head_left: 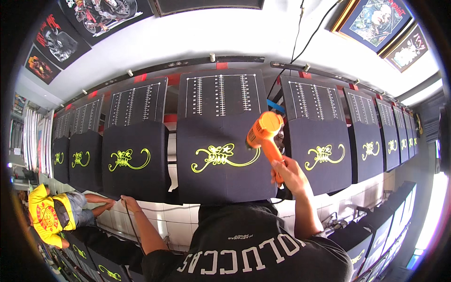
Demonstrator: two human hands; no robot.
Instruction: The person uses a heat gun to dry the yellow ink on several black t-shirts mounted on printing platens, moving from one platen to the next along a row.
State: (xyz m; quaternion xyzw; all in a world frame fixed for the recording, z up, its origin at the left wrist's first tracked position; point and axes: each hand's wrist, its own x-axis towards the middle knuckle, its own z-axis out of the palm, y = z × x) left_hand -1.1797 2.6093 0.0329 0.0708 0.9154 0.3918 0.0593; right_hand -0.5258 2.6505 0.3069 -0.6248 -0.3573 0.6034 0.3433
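Observation:
My right hand is closed round the handle of an orange heat gun. The gun's dark nozzle faces left, over the right end of a neon-yellow curled print. That print is on a black T-shirt stretched over the middle printing board. Down at the left, my left hand pinches a thin black cord beside the lower edge of the neighbouring shirt-covered board. Part of the cord's run is hidden behind my body.
Several more boards with the same print stand in a row to the left and right. A long dark rail runs behind them. At lower left is a person in a yellow shirt. Another row of boards stands at lower right.

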